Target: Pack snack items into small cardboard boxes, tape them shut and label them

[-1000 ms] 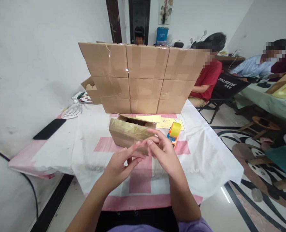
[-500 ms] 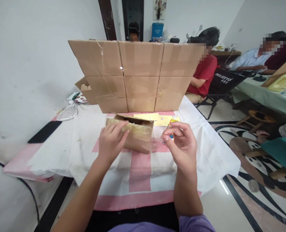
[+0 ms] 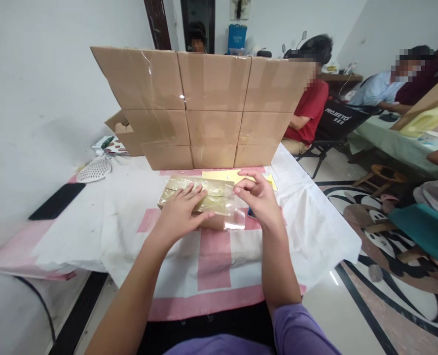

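Observation:
A small cardboard box (image 3: pixel 213 222) lies on the cloth in front of me, its top flaps folded down under clear, wrinkled packing tape (image 3: pixel 219 193). My left hand (image 3: pixel 185 207) rests flat on the box top, fingers spread over the tape and flaps. At the box's right end, my right hand (image 3: pixel 258 197) pinches the edge of the clear tape, which sticks out past the box. Partly hidden behind that hand is a small blue object (image 3: pixel 251 213). Yellow paper sheets (image 3: pixel 219 175) lie just behind the box.
A wall of stacked, taped cardboard boxes (image 3: pixel 215 125) stands at the table's back. To the left are a black phone-like slab (image 3: pixel 56 201), a white perforated scoop (image 3: pixel 94 170) and an open carton (image 3: pixel 126 135). People sit beyond, one in a red shirt (image 3: pixel 311 111).
The raised box flap has come down and is now pressed flat under my left hand. My right hand has moved left and up to the box's end, bringing the clear tape with it.

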The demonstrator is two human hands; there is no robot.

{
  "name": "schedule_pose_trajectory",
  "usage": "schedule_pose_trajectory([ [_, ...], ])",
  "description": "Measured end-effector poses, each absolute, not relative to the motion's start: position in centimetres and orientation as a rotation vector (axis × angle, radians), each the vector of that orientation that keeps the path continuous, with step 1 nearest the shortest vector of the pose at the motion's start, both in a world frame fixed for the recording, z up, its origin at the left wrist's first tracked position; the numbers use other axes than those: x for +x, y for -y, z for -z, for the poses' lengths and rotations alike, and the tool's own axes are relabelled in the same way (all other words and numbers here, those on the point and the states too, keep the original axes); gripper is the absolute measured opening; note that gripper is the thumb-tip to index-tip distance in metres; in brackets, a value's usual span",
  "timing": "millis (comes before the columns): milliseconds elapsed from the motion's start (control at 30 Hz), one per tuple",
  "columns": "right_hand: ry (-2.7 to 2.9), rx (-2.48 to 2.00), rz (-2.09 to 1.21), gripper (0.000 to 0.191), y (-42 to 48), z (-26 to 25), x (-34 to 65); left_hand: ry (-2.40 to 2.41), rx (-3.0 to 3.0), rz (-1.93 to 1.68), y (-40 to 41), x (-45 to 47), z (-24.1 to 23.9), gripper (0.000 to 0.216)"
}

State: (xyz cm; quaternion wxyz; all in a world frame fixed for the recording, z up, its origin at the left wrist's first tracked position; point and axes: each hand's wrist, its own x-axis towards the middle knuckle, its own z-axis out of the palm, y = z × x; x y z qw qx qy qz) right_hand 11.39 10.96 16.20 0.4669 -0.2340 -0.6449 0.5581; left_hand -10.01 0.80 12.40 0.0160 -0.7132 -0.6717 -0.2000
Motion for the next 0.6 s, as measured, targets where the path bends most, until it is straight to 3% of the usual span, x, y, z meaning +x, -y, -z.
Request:
schedule_pose_trajectory([
  [333,1.729,-0.676,-1.179,0.034,-16.2,-12.1,7.9,2.031,-2.093,0.588,-0.1,-8.7,-11.5,0.07],
  [600,1.596,-0.508,-1.275,0.034,-13.6,-15.9,10.6,2.015,-2.067,0.607,-0.3,-8.9,-11.1,0.068],
])
